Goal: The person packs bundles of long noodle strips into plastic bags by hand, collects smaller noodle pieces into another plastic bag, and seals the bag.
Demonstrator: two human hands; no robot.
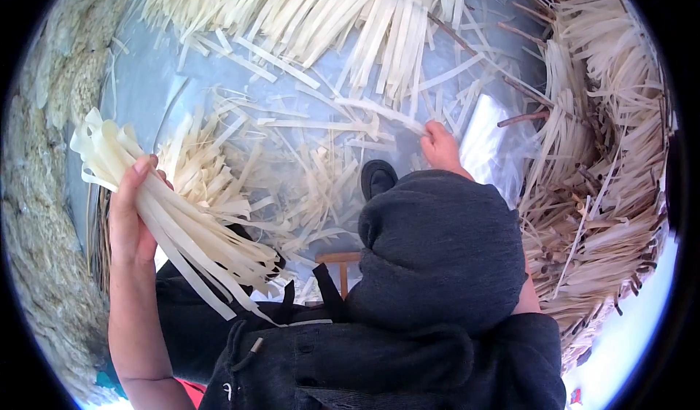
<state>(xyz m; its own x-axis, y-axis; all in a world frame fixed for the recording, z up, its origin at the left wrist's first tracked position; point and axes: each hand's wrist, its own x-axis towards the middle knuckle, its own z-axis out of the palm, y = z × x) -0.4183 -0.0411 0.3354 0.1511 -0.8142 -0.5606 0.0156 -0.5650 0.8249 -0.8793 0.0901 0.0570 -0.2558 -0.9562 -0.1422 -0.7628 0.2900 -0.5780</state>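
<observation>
One bundle of pale strips (193, 224), looped at its upper end, is gripped at nine o'clock by the left hand (136, 206), fingers curled around it. Toward one o'clock, a single strip (386, 111) is pinched in the nearly closed right hand (440, 147), beside clear plastic (483, 133). Loose strips (321, 180) are scattered between the hands. More strips are massed at twelve (292, 12) and, among brown sticks (522, 120), at three.
</observation>
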